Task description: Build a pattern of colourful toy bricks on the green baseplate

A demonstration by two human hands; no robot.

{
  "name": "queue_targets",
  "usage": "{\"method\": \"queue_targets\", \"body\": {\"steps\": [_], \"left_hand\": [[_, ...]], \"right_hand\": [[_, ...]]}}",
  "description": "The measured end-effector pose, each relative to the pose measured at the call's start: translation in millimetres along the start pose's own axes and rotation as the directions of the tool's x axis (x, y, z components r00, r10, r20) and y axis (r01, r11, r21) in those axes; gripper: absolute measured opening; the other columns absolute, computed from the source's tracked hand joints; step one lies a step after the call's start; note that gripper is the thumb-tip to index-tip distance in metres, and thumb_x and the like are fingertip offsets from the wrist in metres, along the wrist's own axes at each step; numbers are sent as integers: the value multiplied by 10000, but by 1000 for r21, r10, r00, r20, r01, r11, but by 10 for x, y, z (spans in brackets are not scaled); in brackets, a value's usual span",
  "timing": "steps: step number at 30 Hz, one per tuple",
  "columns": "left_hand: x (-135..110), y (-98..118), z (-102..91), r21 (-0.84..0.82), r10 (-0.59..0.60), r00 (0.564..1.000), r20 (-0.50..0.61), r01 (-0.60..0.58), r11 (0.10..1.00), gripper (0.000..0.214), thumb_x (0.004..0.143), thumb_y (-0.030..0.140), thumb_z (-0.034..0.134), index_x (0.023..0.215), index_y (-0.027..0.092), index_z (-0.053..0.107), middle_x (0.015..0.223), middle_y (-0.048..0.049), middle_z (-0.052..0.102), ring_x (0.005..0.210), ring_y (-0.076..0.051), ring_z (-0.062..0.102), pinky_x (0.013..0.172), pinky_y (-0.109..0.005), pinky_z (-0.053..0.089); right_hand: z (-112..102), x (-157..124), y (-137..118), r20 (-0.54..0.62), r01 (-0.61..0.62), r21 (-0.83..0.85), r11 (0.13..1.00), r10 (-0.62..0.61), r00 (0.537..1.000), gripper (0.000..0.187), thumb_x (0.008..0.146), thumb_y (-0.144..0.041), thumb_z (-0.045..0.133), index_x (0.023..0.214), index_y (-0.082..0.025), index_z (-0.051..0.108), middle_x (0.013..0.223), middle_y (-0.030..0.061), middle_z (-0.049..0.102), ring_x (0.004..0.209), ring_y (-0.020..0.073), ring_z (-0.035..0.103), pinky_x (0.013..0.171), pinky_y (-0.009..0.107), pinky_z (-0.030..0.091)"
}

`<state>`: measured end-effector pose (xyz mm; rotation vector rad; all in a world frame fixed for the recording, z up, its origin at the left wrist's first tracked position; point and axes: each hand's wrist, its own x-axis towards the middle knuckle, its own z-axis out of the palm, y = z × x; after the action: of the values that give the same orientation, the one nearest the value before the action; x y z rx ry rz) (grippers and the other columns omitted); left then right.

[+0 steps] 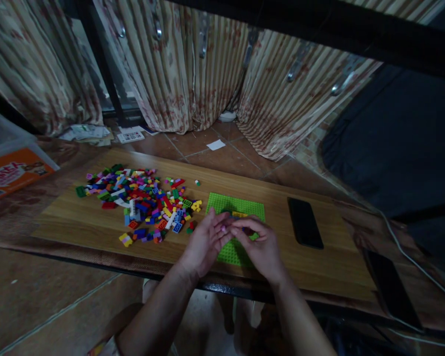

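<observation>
Over the green baseplate (234,254), my left hand (203,242) is turned palm up with its fingers loosely curled. A small pink toy brick (223,229) rests on those fingers. My right hand (261,244) reaches in from the right, thumb and index finger pinched close beside the pink brick. What lies between these fingertips, if anything, is too small to make out. Behind the hands, yellow bricks (239,214) sit on the baseplate, partly covered by my fingers.
Left of the baseplate spreads a pile of mixed toy bricks (144,198) on the wooden board (92,232). A black phone (305,222) lies to the right, another dark device (391,287) beyond it with a cable. A plastic box (18,158) stands far left.
</observation>
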<state>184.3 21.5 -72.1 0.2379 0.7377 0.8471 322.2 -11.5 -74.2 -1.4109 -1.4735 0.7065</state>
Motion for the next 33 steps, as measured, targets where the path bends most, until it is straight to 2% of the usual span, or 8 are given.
{"method": "queue_targets", "body": {"steps": [4, 14, 19, 21, 23, 27, 29, 33], "left_hand": [[-2, -27, 2, 14, 8, 999, 40, -8, 1000, 432, 895, 519, 468, 967, 140, 664, 957, -87, 663, 878, -145, 612, 836, -241, 466], [-23, -54, 8, 146, 37, 988, 147, -59, 988, 506, 882, 583, 431, 1056, 160, 647, 1166, -114, 632, 1124, -201, 557, 1000, -295, 380], [4, -92, -9, 142, 35, 989, 147, -56, 988, 481, 889, 557, 444, 1075, 159, 639, 1163, -120, 641, 1132, -204, 570, 1014, -316, 387], [27, -94, -40, 214, 75, 990, 116, -99, 972, 470, 860, 546, 509, 1101, 161, 632, 1151, -119, 648, 1085, -211, 596, 976, -333, 421], [53, -71, -85, 363, 197, 979, 58, -205, 909, 437, 808, 489, 614, 1104, 167, 632, 1160, -109, 647, 1041, -213, 614, 931, -331, 445], [93, 24, -176, 697, 469, 882, 34, -358, 622, 309, 786, 343, 650, 1035, 161, 661, 1020, -73, 692, 909, -196, 641, 831, -294, 468], [99, 57, -205, 773, 497, 866, 46, -346, 531, 263, 795, 316, 621, 998, 158, 675, 939, -62, 705, 834, -189, 644, 773, -284, 475], [97, 48, -237, 803, 453, 890, 59, -312, 507, 291, 798, 350, 612, 1009, 162, 681, 908, -61, 716, 782, -190, 649, 718, -276, 476]], "right_hand": [[67, -26, -11, 69, 61, -138, 988, -52, 996, 135, 840, -230, 604, 919, -264, 708, 933, 31, 673, 895, 181, 617, 816, 333, 485], [107, -36, 72, 81, 109, -329, 938, -87, 993, 160, 869, -219, 551, 933, -262, 692, 936, 39, 652, 885, 194, 601, 810, 346, 478], [80, -18, 70, 74, 112, -312, 943, -93, 993, 183, 897, -254, 514, 926, -258, 694, 898, 44, 656, 857, 196, 597, 791, 343, 471], [30, -1, 118, 43, 81, -256, 963, -73, 996, 185, 897, -279, 520, 921, -257, 702, 887, 42, 660, 848, 192, 599, 785, 339, 470], [-42, 20, 208, -29, 12, -188, 982, -18, 999, 177, 877, -329, 556, 896, -250, 714, 883, 39, 663, 840, 190, 604, 769, 334, 471], [-160, 45, 428, -133, -168, -105, 980, 154, 979, 212, 806, -411, 639, 841, -225, 735, 885, 45, 663, 844, 201, 614, 784, 350, 467], [-165, 42, 504, -115, -210, -102, 972, 199, 973, 219, 782, -424, 659, 829, -228, 744, 888, 47, 662, 863, 208, 613, 822, 370, 460], [-101, 17, 552, -78, -199, -128, 972, 190, 979, 194, 755, -426, 680, 799, -252, 755, 899, 46, 650, 887, 210, 605, 859, 390, 448]]}}
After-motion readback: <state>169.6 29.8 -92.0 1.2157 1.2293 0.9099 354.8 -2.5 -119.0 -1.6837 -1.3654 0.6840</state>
